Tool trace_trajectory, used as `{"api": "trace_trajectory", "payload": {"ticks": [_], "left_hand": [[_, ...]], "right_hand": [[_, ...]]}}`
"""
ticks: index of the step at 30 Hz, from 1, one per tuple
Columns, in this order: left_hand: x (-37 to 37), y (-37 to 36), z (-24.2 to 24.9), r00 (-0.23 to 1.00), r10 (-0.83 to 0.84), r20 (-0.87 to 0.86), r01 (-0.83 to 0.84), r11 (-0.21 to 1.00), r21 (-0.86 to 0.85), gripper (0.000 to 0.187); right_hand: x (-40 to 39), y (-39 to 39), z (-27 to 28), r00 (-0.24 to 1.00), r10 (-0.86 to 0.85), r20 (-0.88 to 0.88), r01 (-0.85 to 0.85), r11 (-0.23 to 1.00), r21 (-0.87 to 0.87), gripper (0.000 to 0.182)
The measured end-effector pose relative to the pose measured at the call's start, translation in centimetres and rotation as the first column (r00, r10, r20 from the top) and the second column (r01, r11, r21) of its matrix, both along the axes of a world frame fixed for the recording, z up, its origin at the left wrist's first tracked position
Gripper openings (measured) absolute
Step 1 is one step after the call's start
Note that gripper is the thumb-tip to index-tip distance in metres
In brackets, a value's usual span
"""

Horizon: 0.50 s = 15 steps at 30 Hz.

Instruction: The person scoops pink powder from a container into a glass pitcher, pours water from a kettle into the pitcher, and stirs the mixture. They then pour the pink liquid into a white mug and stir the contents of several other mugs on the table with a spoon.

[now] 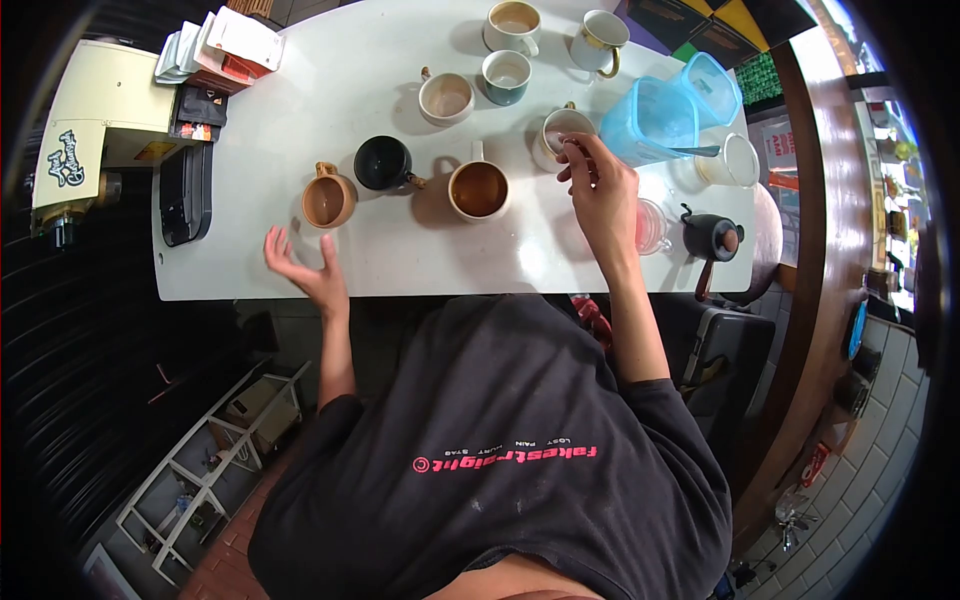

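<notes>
My left hand (305, 275) hovers at the table's front left, fingers spread and empty, just below a brown cup (325, 201). Over the right edge of a white cup (556, 150) is my right hand (600, 195); its thumb and fingers are pinched together, and what they hold, if anything, is too small to name. A cream mug (478, 192) with brown liquid stands between the hands, beside a black cup (383, 163). Behind them are a speckled cup (446, 99), a green-based cup (506, 77), a cream mug (512, 28) and a gold-handled mug (600, 42).
Blue plastic containers (650, 122) stand right of my right hand, near a clear glass (735, 160), a pink-tinted glass (650, 226) and a black kettle (710, 237). At the left edge lie a black tray (186, 195) and a cream machine (100, 130), with stacked packets (235, 42) behind.
</notes>
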<state>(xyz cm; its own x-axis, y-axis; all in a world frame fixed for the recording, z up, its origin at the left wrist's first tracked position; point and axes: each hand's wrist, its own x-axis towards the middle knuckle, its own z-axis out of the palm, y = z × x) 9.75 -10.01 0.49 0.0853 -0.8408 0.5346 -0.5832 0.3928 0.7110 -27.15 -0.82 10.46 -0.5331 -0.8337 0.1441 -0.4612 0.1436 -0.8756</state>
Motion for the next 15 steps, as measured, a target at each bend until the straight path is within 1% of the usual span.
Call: {"api": "trace_trajectory", "payload": {"ticks": [1,2,4,5,6,7,8,9,11,13,15], "left_hand": [[-0.5,0.7,1.4,0.996,0.038,0.086,-0.03,0.995,-0.097,0.07],[-1.1,1.4,2.5,0.996,0.038,0.084,-0.03,0.995,-0.097,0.07],[-2.3,2.6,4.4,0.994,0.026,0.107,0.004,0.963,-0.27,0.064],[-3.2,3.2,5.4,0.994,0.003,0.112,0.034,0.946,-0.323,0.063],[-4.3,3.7,6.3,0.994,0.004,0.11,0.032,0.946,-0.322,0.063],[-5.5,4.3,7.1,0.98,-0.147,0.134,0.186,0.917,-0.354,0.066],[-7.0,5.1,7.4,0.942,-0.295,0.163,0.336,0.861,-0.382,0.069],[-9.1,6.1,7.2,0.913,-0.396,0.098,0.403,0.836,-0.373,0.066],[-12.4,7.8,7.6,0.796,-0.589,0.143,0.606,0.774,-0.184,0.059],[-16.4,9.2,7.0,0.678,-0.731,0.075,0.733,0.68,-0.013,0.061],[-19.7,10.0,5.0,0.605,-0.794,0.069,0.783,0.608,0.13,0.077]], "right_hand": [[0.0,0.3,0.8,1.0,0.007,0.022,-0.007,1.0,-0.014,0.016],[-0.1,0.7,1.7,0.999,0.016,0.044,-0.014,1.0,-0.028,0.016],[-0.4,1.8,3.6,0.999,0.004,0.043,-0.002,0.999,-0.037,0.014],[-0.5,2.6,4.7,0.999,-0.006,0.043,0.008,0.999,-0.045,0.013],[-0.8,3.4,5.9,0.999,-0.006,0.041,0.007,0.999,-0.044,0.013],[-1.1,4.4,7.1,0.999,-0.001,0.041,0.004,0.997,-0.073,0.012],[-1.5,5.4,8.0,0.999,0.002,0.04,0.003,0.995,-0.103,0.01],[-2.0,6.3,8.6,0.999,-0.007,0.052,0.015,0.989,-0.147,0.009],[-3.2,8.4,9.7,0.994,-0.014,0.112,0.033,0.986,-0.166,0.009],[-4.5,10.4,10.2,0.99,-0.032,0.137,0.057,0.982,-0.181,0.009],[-5.9,12.3,10.0,0.991,-0.052,0.126,0.073,0.983,-0.17,0.009]]}}
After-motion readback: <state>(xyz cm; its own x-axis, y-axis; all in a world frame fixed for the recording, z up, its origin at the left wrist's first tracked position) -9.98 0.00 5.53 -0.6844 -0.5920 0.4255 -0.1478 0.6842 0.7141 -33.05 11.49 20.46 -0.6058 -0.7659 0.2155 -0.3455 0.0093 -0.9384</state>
